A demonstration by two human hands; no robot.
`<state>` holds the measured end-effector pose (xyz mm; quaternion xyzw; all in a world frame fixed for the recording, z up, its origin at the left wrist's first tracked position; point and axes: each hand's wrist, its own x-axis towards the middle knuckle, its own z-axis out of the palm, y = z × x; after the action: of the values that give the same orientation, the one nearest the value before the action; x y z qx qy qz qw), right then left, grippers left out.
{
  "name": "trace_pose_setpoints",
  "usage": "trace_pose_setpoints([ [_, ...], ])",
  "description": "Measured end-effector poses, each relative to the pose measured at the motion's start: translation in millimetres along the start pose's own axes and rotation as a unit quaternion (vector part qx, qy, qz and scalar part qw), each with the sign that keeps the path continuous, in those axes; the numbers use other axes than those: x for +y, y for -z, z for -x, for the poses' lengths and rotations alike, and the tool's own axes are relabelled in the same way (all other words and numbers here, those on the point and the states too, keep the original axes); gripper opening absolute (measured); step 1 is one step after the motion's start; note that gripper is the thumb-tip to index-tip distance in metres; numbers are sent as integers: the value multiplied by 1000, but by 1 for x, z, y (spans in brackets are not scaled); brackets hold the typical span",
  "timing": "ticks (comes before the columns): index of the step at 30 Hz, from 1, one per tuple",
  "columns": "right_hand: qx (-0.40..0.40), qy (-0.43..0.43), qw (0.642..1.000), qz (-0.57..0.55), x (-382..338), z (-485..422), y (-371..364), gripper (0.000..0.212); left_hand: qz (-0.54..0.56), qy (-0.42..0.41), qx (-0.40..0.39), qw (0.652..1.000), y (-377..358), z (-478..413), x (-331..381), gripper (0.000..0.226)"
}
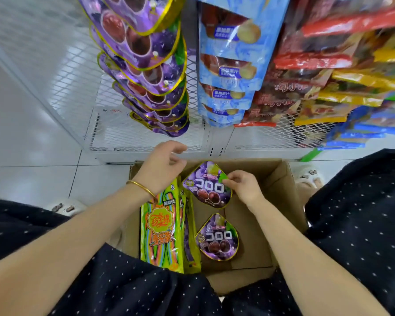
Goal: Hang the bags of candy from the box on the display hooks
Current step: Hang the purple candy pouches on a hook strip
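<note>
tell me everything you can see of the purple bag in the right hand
The purple grape gummy bag is a glossy teardrop-shaped pouch with a gold edge, white block letters, pictured dark gummies and a green leaf. It is tilted face up, point toward the rack, in the cardboard box. The right hand pinches its right edge by the leaf.

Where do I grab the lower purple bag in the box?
Probably pinch its tapered top edge, coming from above and the right: the lower purple bag lies flat, face up, its left side beside the green bags, bare box floor on its right.
</note>
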<state>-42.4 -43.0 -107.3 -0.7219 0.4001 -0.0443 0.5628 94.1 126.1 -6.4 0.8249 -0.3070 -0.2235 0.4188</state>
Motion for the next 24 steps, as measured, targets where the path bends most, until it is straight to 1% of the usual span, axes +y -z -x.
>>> trace_pose_setpoints([
  [2,-47,48,997,-48,-41,10,11,28,-4,14,-11,1000,3,0,1,40],
  [4,-86,76,990,-79,-74,23,19,25,-3,11,-13,1000,8,1,4,49],
  [5,-96,84,988,-86,-87,30,21,24,1,4,-6,1000,12,2,8,47],
  [6,-96,95,986,-95,-98,36,23,23,1,-7,4,1000,17,2,11,40],
  [7,-88,104,985,-110,-107,42,24,21,-4,-16,18,1000,22,3,16,29],
  [8,-73,117,982,-129,-118,49,24,19,-3,-22,31,999,28,4,21,23],
  [10,-38,172,973,-151,-137,62,23,18,36,-41,57,997,40,8,33,27],
  [11,-21,215,965,-146,-148,69,23,22,64,-47,65,995,47,11,42,24],
  [13,11,308,944,-118,-169,85,21,35,104,-61,77,990,62,16,58,14],
  [14,21,349,932,-92,-181,92,19,36,112,-68,81,988,70,18,66,13],
  [17,44,432,901,-8,-221,107,17,31,125,-92,75,985,101,22,93,22],
  [18,51,451,891,-3,-235,110,19,28,119,-105,81,984,114,20,103,15],
  [19,61,473,879,2,-251,114,22,23,109,-128,98,981,128,18,115,5],
  [21,98,523,846,24,-279,120,27,14,81,-188,176,963,157,11,144,5],
  [22,122,546,828,42,-296,122,29,17,72,-216,221,948,173,5,161,3],
  [24,164,567,802,88,-322,125,31,23,66,-243,285,925,195,-9,186,14],
])
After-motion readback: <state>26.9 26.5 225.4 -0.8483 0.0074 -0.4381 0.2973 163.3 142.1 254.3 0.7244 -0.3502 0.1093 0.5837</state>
